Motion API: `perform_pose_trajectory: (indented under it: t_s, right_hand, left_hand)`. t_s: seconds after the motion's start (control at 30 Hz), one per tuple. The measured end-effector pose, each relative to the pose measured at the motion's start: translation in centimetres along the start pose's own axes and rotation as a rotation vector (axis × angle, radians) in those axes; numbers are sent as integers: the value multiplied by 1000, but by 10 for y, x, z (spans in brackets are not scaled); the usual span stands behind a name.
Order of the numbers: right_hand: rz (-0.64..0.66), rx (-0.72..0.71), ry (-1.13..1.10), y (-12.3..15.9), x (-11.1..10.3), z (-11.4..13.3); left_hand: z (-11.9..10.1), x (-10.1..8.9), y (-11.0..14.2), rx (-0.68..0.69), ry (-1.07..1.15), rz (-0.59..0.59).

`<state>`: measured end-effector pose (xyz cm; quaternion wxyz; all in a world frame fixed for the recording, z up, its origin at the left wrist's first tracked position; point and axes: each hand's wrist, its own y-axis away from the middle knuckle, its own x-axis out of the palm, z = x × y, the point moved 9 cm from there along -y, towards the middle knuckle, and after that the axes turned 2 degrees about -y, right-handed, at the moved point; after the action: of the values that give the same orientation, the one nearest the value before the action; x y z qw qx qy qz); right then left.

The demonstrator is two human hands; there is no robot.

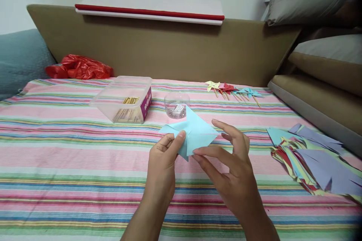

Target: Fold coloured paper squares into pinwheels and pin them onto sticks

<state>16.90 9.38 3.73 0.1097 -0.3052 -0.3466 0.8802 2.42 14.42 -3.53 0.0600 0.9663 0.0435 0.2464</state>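
A light blue paper pinwheel, partly folded, is held up between my two hands above the striped cloth. My left hand pinches it near the centre, thumb on top, with the left blades bent in under the thumb. My right hand grips the lower corner of the paper between thumb and index finger, its other fingers spread by the right-hand tip. Just behind the paper stands a clear round tub with small shiny pieces and a white label inside.
A clear plastic box with wooden sticks stands at left. Finished pinwheels on sticks lie at the back right. A pile of cut coloured paper is at right, beside cushions. A red plastic bag lies back left.
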Motion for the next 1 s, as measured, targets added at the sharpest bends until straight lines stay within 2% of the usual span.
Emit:
perform_pose_trajectory:
  t_s: [0.17,0.27,0.57,1.0]
  right_hand:
    - [-88,364,-222,5,-2,-29]
    - [-137,470,-266,9,-1,-37]
    - [-205,570,-390,15,6,-48]
    - [-230,592,-418,16,7,-48]
  left_hand:
    - [0,3,3,22,-76,9]
    - [1,7,4,37,-149,41]
    - [2,9,8,56,-225,88]
    - [-1,13,8,74,-258,88]
